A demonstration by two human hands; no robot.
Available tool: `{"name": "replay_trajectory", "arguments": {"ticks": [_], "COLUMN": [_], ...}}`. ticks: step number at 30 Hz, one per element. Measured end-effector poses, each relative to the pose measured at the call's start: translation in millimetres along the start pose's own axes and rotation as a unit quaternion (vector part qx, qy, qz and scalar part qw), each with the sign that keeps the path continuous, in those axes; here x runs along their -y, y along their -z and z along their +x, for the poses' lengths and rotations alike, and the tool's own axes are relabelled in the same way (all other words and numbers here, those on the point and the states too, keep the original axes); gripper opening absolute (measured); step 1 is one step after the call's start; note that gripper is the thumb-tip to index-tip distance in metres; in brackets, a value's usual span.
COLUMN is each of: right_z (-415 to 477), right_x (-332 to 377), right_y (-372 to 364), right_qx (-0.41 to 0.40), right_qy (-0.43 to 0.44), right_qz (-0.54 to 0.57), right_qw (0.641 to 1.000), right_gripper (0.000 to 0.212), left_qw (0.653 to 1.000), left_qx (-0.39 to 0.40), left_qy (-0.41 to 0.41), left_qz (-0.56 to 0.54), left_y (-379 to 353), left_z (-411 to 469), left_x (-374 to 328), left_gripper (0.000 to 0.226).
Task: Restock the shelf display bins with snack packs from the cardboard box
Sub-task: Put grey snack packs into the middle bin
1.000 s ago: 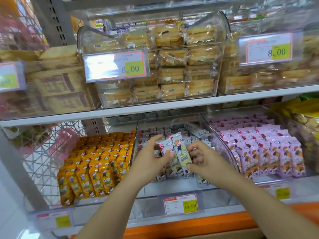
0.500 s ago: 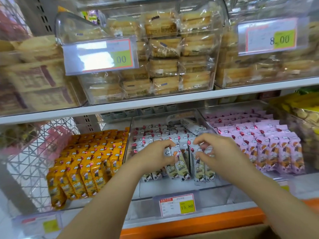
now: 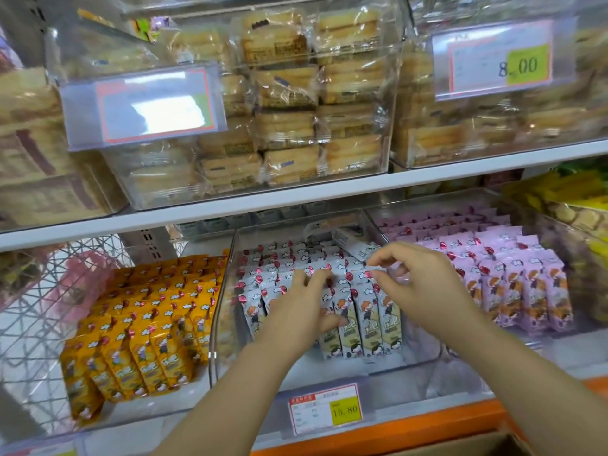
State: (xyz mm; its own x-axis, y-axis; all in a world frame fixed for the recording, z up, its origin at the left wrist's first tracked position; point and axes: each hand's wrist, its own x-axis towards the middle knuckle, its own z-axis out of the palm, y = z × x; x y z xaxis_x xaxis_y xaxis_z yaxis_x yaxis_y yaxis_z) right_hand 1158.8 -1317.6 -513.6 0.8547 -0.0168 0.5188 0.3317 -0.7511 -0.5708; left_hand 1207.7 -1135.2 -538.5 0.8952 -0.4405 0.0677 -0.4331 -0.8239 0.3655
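White snack packs (image 3: 365,324) with a cartoon figure stand in rows in the clear middle bin (image 3: 219,311) on the lower shelf. My left hand (image 3: 296,311) lies over the front rows, fingers spread across the pack tops and thumb against a pack's front. My right hand (image 3: 424,284) hovers just to the right, with loosely curled fingers whose tips touch the tops of the packs. Neither hand lifts a pack. One loose pack (image 3: 352,241) lies tilted at the back of the bin. A corner of the cardboard box (image 3: 477,444) shows at the bottom edge.
Yellow packs (image 3: 141,327) fill the bin on the left and purple packs (image 3: 513,274) the bin on the right. The white shelf board (image 3: 296,199) overhead carries clear bins of wrapped cakes (image 3: 289,126). A price tag (image 3: 325,408) hangs on the front rail.
A second ago both hands held a white pack above the bin. That pack now stands among the front rows, and both hands rest on the pack tops. The view has come closer.
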Motion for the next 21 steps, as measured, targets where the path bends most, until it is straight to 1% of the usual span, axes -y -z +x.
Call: {"name": "replay_trajectory", "arguments": {"ticks": [3, 6, 8, 10, 12, 13, 17, 21], "right_z": [19.1, 44.1, 57.0, 65.8, 70.1, 71.5, 73.2, 73.1], "right_x": [-5.7, -12.1, -15.6, -17.8, -20.5, -21.8, -27.2, -33.0], "right_y": [0.0, 0.3, -1.2, -4.5, -7.7, -8.8, -12.5, -17.5], "right_qx": [0.017, 0.075, 0.112, 0.131, 0.142, 0.144, 0.128, 0.104], "right_qy": [-0.007, -0.028, -0.040, -0.049, -0.052, -0.052, -0.045, -0.054], "right_qz": [-0.009, -0.070, -0.118, -0.150, -0.162, -0.163, -0.137, -0.093], "right_qw": [1.000, 0.994, 0.986, 0.979, 0.975, 0.975, 0.981, 0.989], "right_gripper": [0.018, 0.032, 0.039, 0.040, 0.039, 0.039, 0.034, 0.036], "left_qw": [1.000, 0.999, 0.998, 0.994, 0.985, 0.983, 0.983, 0.978], "left_qx": [0.007, -0.005, -0.041, -0.096, -0.142, -0.150, -0.141, -0.160], "left_qy": [0.016, 0.029, 0.034, 0.050, 0.074, 0.084, 0.121, 0.132], "left_qz": [-0.019, -0.026, -0.021, -0.031, -0.066, -0.067, -0.006, 0.028], "left_y": [9.9, 26.2, 33.5, 35.7, 32.0, 28.4, 14.9, 9.8], "left_z": [0.7, 8.7, 23.5, 45.4, 70.5, 82.8, 112.1, 122.0], "left_x": [2.8, 7.3, 8.5, 9.6, 11.7, 13.7, 20.1, 23.2], "left_gripper": [0.070, 0.060, 0.047, 0.035, 0.034, 0.036, 0.038, 0.037]}}
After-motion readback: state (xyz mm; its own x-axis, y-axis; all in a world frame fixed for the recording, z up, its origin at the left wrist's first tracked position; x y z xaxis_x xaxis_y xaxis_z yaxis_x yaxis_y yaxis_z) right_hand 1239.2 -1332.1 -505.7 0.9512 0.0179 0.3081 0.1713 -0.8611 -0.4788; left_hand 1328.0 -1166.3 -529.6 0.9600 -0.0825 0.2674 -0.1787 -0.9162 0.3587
